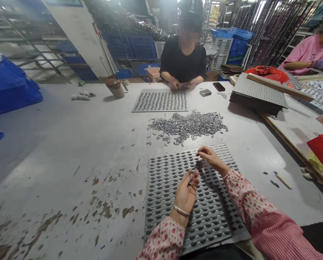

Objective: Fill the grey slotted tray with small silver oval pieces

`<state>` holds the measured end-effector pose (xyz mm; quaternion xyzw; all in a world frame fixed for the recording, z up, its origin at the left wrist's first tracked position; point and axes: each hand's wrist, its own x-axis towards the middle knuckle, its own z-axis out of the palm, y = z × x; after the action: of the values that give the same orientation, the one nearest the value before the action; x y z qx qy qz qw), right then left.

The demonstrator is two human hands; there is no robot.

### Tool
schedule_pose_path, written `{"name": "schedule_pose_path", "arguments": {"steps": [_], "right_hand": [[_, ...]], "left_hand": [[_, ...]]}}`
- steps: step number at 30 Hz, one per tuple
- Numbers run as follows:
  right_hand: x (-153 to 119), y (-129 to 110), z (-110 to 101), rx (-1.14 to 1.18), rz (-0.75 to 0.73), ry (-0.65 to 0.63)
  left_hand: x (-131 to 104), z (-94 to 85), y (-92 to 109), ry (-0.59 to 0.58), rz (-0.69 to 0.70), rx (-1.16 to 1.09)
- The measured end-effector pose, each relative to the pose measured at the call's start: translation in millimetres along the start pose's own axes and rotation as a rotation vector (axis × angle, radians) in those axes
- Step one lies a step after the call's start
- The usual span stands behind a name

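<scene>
A grey tray (172, 202) with rows of small oval spots lies before me on the table. Above its middle, my left hand (186, 193) is turned palm up, its fingers curled round small silver-grey oval pieces (190, 180). My right hand (211, 158) is over the tray's far part, thumb and fingers pinched on what looks like one small oval piece (197, 154). Whether that piece touches the tray I cannot tell. Just beyond the tray spreads a pile of the same silver-grey oval pieces (190, 124), with strays around it.
Across the table a person in black (183, 59) works behind a second tray (161, 100). A brown mug (115, 87) stands far left; a phone (219, 86) and a stack of grey boards (259, 92) are far right. A small pale-handled tool (284, 180) lies at right.
</scene>
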<state>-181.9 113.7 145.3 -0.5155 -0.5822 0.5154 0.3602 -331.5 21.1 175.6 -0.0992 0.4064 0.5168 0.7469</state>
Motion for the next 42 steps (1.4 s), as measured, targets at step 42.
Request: {"name": "schedule_pose_path", "arguments": {"steps": [42], "right_hand": [[-38.3, -18.8, 26.8, 0.042, -0.009, -0.241]], "left_hand": [[12.8, -8.4, -5.4, 0.041, 0.12, -0.037]]}}
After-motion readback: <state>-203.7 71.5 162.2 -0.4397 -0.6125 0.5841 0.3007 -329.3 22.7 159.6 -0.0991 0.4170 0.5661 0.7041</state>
